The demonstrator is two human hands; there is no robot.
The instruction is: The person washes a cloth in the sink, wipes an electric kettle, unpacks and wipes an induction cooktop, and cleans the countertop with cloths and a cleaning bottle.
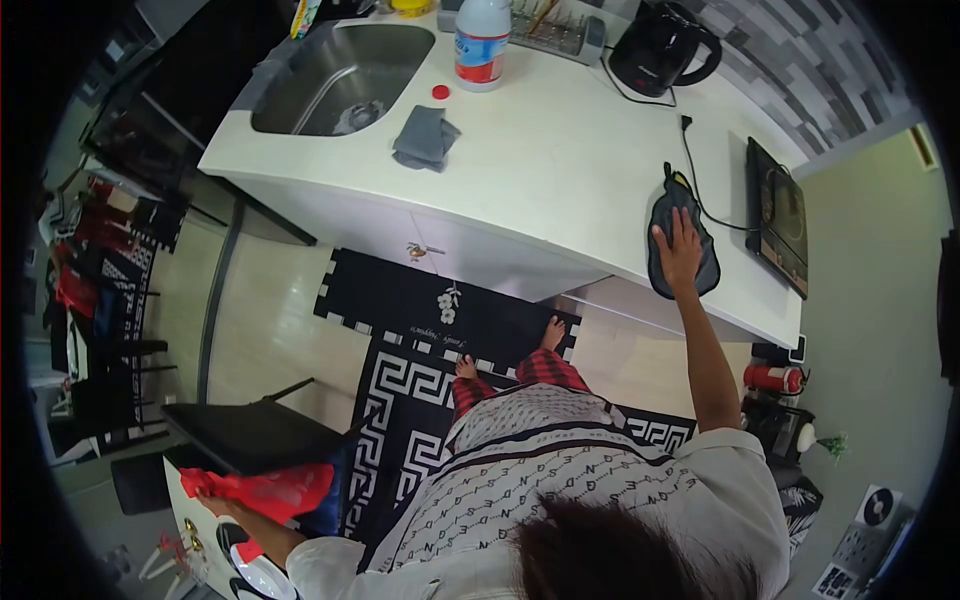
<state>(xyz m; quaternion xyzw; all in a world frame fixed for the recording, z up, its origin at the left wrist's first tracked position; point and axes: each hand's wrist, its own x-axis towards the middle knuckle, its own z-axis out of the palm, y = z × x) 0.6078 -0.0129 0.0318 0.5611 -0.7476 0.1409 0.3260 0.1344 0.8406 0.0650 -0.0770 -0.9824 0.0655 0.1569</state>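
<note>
My right hand (680, 252) lies open and flat on a dark padded oven mitt (706, 268). The mitt rests near the counter's front edge; a bit of yellow shows at its looped end. Out at the lower left, my left hand (214, 503) is closed on a red cloth (285, 490), its fingers partly hidden. That cloth spreads beside a black chair (265, 436). To the right of the mitt is a black induction cooktop (783, 215), whose cord and plug run past the mitt.
A grey folded cloth (426, 138), a red cap (440, 92) and a white bottle (482, 45) are on the white counter (560, 150). The steel sink (345, 75) is left of them. A black kettle (660, 50) stands at the back. Patterned mats (400, 285) cover the floor.
</note>
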